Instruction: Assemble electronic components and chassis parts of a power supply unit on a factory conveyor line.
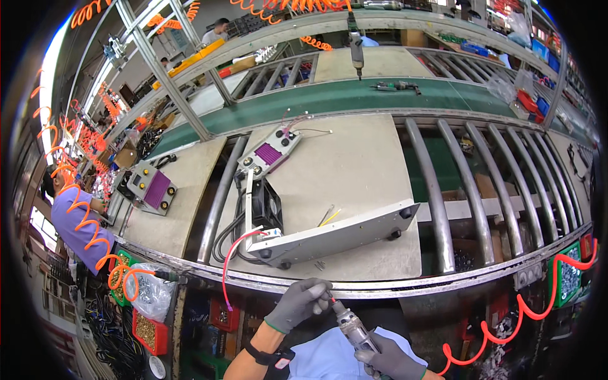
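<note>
My gloved right hand point(394, 360) is wrapped round the body of a silver air screwdriver point(353, 327), held low in front of the bench edge. At the driver's tip, the gloved fingers of my left hand point(299, 304) are pinched together; whatever lies between them is too small to make out. Beyond my hands, a grey metal housing panel point(339, 235) with black feet lies on a board point(342, 161). Behind its left end stand a black fan point(269, 204) and a front panel with a purple face point(268, 154). A few loose screws point(320, 265) lie near the housing.
Bare rollers point(432, 196) run to the right of the board. Another purple-faced unit point(152, 188) sits at the left, near a person in purple point(79, 221). A red cable point(226, 272) hangs over the edge. Bins of screws point(149, 330) and coiled orange hoses flank me.
</note>
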Tool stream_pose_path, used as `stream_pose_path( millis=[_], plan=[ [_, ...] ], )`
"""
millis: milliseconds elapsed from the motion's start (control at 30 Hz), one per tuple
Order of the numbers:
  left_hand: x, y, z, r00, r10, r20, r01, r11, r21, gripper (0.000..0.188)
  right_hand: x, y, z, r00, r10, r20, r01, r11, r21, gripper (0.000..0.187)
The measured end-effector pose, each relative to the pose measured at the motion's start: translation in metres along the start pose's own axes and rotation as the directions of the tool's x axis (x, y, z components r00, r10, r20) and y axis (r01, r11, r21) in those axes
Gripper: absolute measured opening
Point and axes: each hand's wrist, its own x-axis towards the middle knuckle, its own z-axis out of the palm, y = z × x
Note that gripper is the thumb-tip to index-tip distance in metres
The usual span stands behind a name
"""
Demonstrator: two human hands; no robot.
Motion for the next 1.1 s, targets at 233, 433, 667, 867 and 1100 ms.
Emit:
stream_pose_path(
  millis=[233, 433, 667, 867, 1100],
  plan=[
    [0.012, -0.006, 0.006, 0.624, 0.744, 0.239, -0.315, -0.041, 0.948, 0.020, 0.015, 0.010, 0.000, 0.989, -0.066, -0.135, 0.064, 0.998, -0.019, 0.029],
    [0.033, -0.002, -0.005, 0.668, 0.721, 0.184, -0.103, -0.156, 0.982, 0.015, 0.026, 0.006, -0.021, 0.982, 0.018, -0.189, -0.010, 0.999, 0.045, 0.050],
    [0.024, 0.005, 0.008, 0.653, 0.717, 0.242, -0.103, -0.233, 0.967, 0.011, 0.031, -0.009, -0.036, 0.976, 0.017, -0.216, 0.011, 0.992, 0.128, 0.040],
    [-0.014, 0.075, 0.059, 0.739, 0.655, 0.157, -0.395, 0.233, 0.889, 0.014, 0.042, -0.015, -0.043, 0.975, 0.025, -0.220, -0.004, 0.995, 0.095, 0.039],
    [0.001, 0.176, 0.104, 0.880, 0.448, 0.156, -0.406, 0.542, 0.736, 0.025, 0.043, -0.015, -0.043, 0.974, -0.006, -0.228, 0.030, 0.994, 0.105, 0.041]
  ],
)
